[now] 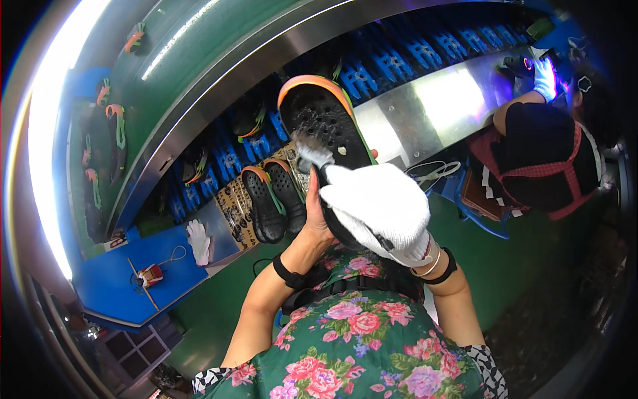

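A black clog [355,136] with an orange and green rim is held up in front of me. My left hand [318,214], bare, grips it along its left side. My right hand [380,206], in a white knit glove, is closed on a brush [318,156] whose pale bristles lie over the holed part of the clog. The bristles look blurred. A small pale spot sits on the clog beside the brush. To the left of my left hand, a pair of black clogs [269,196] rests on a tape-covered brown surface [232,207].
A blue table [113,282] at left bears a white glove [198,243] and a small red object [151,274] with a stick. Blue racks [392,63] line the metal-edged conveyor ahead. More clogs [116,136] lie on a green surface. At right a co-worker [538,143] works.
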A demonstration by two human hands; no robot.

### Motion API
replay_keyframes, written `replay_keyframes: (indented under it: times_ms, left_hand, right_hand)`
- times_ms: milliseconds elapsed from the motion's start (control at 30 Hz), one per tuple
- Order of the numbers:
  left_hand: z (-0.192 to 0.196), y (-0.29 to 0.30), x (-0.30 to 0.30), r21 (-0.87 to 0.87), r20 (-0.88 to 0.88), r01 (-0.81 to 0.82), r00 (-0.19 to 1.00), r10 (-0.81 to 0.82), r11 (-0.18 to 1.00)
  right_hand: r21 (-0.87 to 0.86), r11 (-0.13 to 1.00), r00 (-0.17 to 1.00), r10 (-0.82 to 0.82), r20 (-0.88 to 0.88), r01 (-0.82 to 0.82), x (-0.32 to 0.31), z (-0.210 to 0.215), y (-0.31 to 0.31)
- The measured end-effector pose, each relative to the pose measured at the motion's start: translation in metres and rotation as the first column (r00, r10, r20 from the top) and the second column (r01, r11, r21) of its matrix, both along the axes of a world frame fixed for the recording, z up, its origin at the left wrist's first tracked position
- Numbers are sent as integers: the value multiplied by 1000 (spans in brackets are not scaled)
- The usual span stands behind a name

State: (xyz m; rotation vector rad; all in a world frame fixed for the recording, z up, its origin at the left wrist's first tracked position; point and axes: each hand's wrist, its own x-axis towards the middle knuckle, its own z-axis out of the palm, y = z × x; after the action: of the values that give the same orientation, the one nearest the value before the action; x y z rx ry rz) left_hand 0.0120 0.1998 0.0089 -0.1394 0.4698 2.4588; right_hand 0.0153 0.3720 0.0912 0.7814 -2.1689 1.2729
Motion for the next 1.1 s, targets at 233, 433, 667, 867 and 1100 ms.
replay_keyframes:
  times_ms: [233, 433, 667, 867, 1100]
  left_hand:
    - [16, 10, -14, 14, -85, -111, 990, 112, 994]
    - [13, 12, -25, 125, -140, -180, 970, 197, 976]
    - [17, 6, -40, 199, -21, -91, 995, 97, 976]
    - [22, 5, -45, 310, -105, -63, 989, 100, 949]
    - [31, 10, -49, 323, -4, -227, 971, 241, 919]
  right_hand:
    - [-83, 996, 999, 21, 50, -17, 1, -13, 2]
    - [-224, 973, 991, 80, 105, -55, 0, -8, 4]
    - [-269, 936, 969, 245, 35, -227, 0, -5, -8]
    - [-71, 984, 985, 167, 34, -164, -1, -12, 2]
    - [-174, 980, 984, 122, 129, -98, 0, -12, 10]
